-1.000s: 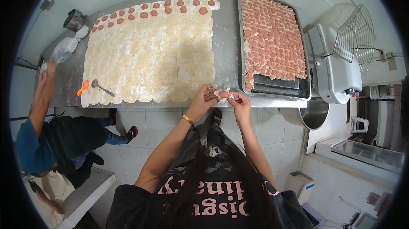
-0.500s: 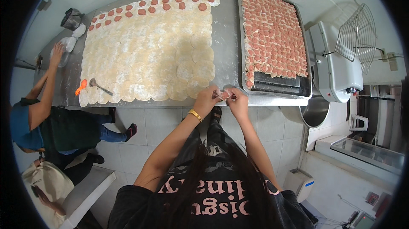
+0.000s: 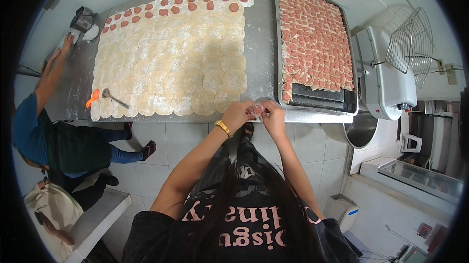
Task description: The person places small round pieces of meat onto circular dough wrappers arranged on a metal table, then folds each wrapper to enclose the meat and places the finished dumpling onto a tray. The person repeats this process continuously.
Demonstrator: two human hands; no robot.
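Note:
At the table's front edge, my left hand (image 3: 239, 114) and my right hand (image 3: 272, 116) pinch a small dumpling (image 3: 258, 110) between them. Its thin, pale wrapper is gathered around pink meat filling. To the left, overlapping round dough wrappers (image 3: 166, 67) cover much of the table, with dollops of pink meat (image 3: 192, 6) on the far rows. Right of my hands, a dark metal tray (image 3: 320, 93) holds closely packed open-topped dumplings (image 3: 315, 38); its near part shows bare metal.
A spoon (image 3: 116, 98) and an orange tool (image 3: 93, 97) lie at the wrappers' near left corner. At far left, a co-worker's hand (image 3: 67, 44) touches white material beside a dark container (image 3: 84, 17). A white machine with a wire guard (image 3: 417, 43) and a metal bowl (image 3: 362, 128) stand right.
The wrapper between my fingers looks rounder and more gathered about the meat. At far left, the co-worker's hands and the white material have shifted toward the table's far left edge.

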